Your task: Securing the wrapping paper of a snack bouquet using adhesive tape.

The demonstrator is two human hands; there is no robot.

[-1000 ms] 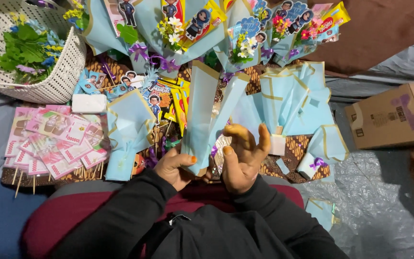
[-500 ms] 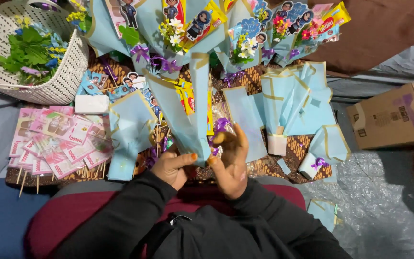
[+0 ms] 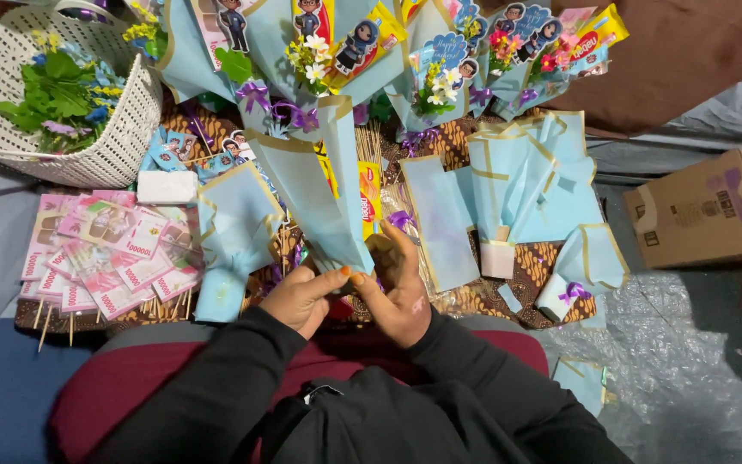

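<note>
My left hand (image 3: 302,299) and my right hand (image 3: 398,288) both pinch the narrow lower end of a light blue paper wrap with gold edging (image 3: 324,193), folded into a cone that points away from me. Orange-painted nails show on the left thumb. A small purple ribbon (image 3: 400,220) sits just above my right hand's fingers. Both arms wear black sleeves. A yellow snack packet (image 3: 369,202) lies under the cone.
A white woven basket (image 3: 122,137) of green leaves and small flowers stands far left. Pink paper notes on sticks (image 3: 105,253) lie at left. Finished blue bouquets with cartoon cutouts (image 3: 440,64) line the back. More blue wraps (image 3: 530,185) lie right; a cardboard box (image 3: 706,215) sits far right.
The blue wraps I held spread apart have been gathered into one tighter cone. My hands have come together at its base, the right hand's fingers closing in.
</note>
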